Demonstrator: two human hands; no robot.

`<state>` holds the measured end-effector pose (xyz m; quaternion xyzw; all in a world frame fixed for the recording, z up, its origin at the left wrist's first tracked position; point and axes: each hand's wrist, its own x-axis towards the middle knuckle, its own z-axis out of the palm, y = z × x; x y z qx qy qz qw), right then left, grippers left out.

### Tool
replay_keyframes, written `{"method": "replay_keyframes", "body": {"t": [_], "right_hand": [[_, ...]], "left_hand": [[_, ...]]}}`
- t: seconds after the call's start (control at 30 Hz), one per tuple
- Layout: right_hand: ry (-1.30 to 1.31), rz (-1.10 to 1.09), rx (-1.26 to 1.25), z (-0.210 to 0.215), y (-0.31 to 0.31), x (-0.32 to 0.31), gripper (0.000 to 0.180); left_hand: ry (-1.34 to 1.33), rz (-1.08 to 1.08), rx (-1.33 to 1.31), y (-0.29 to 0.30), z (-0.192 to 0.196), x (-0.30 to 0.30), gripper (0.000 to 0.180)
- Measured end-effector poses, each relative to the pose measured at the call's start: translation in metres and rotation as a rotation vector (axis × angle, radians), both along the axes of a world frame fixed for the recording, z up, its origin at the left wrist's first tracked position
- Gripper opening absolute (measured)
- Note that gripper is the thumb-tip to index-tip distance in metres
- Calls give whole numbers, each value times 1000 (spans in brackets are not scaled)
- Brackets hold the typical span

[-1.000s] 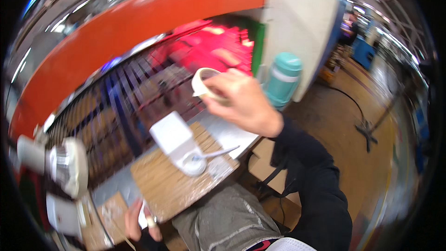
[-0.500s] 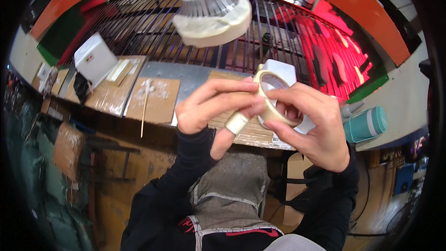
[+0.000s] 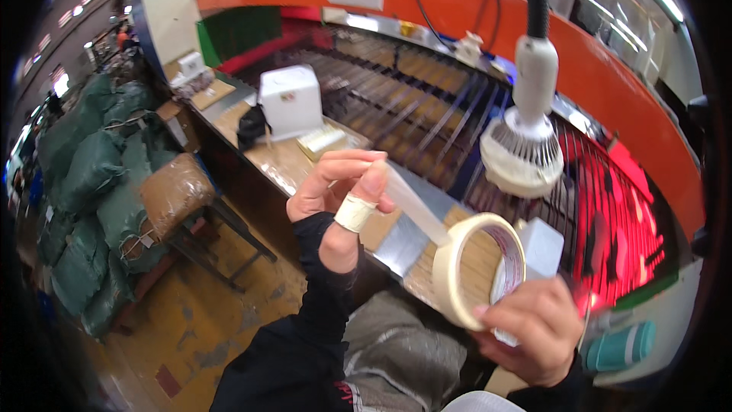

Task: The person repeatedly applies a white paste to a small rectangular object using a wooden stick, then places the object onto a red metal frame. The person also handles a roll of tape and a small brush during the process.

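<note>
Near the centre of the frame the left hand (image 3: 335,198) pinches the free end of a strip of masking tape (image 3: 415,206) between thumb and forefinger, its other fingers loosely curled; a wrap of the same pale tape already circles the thumb (image 3: 354,214). The strip runs taut down to the right, to the roll of masking tape (image 3: 476,271), which the right hand (image 3: 534,328) grips from below at lower right, fingers closed on the rim and the roll standing on edge.

The step in hand looks like drawing off a length of tape — the strip is pulled out but not yet torn. By my judgement the next move calls for a steady hold on the roll and a sharp tear or cut across the strip, keeping the sticky side from folding onto itself or onto the fingers.

Beyond the hands runs the counter (image 3: 282,160), with a white box (image 3: 290,99) and a small black object beside it in the upper left of centre. A lamp with a white ribbed head (image 3: 522,156) hangs at upper right over a slatted metal bed with an orange frame (image 3: 610,53). Green sacks (image 3: 84,183) pile up at the left edge, and a teal bottle (image 3: 618,347) lies at lower right.
</note>
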<state>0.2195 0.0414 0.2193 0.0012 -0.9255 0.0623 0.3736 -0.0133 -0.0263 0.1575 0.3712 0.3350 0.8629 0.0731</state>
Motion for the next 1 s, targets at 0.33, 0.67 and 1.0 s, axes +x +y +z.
{"method": "replay_keyframes", "body": {"t": [0.33,0.67,1.0], "right_hand": [[49,-71,690,-18,6,-69,18],[154,233,-341,-28,16,-168,80],[146,299,-971,-34,37,-194,27]], "left_hand": [[82,-386,149,-19,28,-78,28],[426,-517,81,-33,54,-134,34],[393,-788,-15,-23,60,-215,37]]}}
